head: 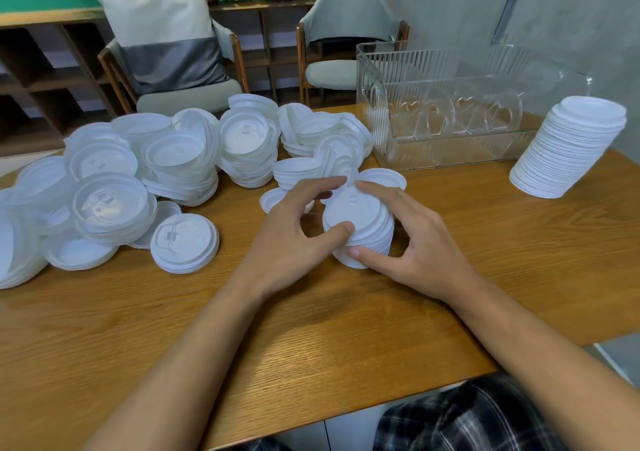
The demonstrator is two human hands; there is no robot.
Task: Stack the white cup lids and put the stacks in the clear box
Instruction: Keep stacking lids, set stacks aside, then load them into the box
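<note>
A short stack of white cup lids (pixel 363 220) stands mid-bench, the left hand (pixel 294 232) pinching its top lid's rim and the right hand (pixel 419 242) curling its grip round the side. Loose lids (pixel 138 173) crowd the far left corner; the clear box (pixel 450 145) sits toward the far right corner, a tall lid stack (pixel 568 145) beside it

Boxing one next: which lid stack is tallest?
The lid stack right of the clear box; the held stack, in left hand and right hand, is shorter.
</note>
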